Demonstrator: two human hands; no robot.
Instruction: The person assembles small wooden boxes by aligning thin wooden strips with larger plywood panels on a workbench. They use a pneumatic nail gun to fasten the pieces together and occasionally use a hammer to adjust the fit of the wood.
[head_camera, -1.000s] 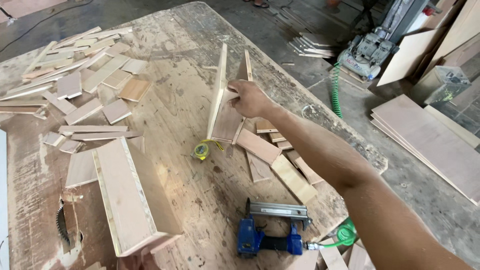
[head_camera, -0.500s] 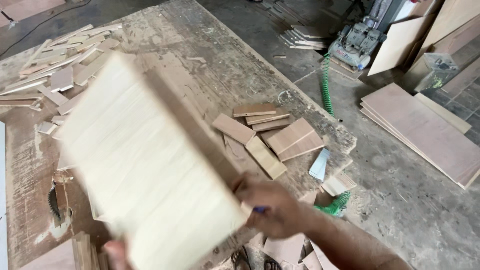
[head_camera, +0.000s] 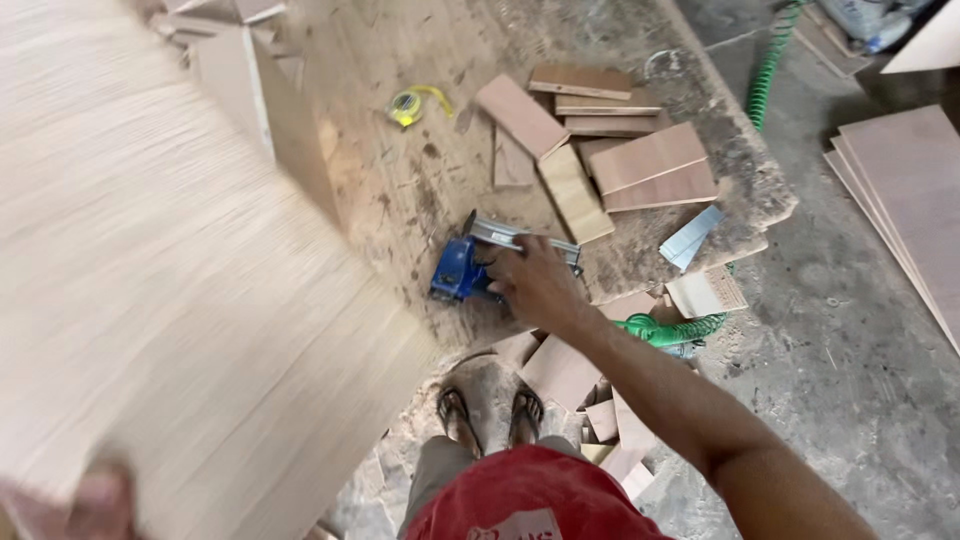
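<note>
1. Large pale plywood panel, blurred, fills the left and near-left of the view; it blocks sight and passage over that part of the worn wooden workbench.
2. Right hand rests on the blue and silver nail gun at the bench's near edge.
3. Bare bench strip runs from the nail gun far-left to the yellow tape measure; open passage there.
4. Right of that strip: cluster of flat brown plywood offcuts, touching and overlapping; no gaps between them.
5. Green coiled air hose lies just right of the forearm, at the bench edge.
6. Bare concrete floor to the right, bounded far-right by stacked plywood sheets.
</note>
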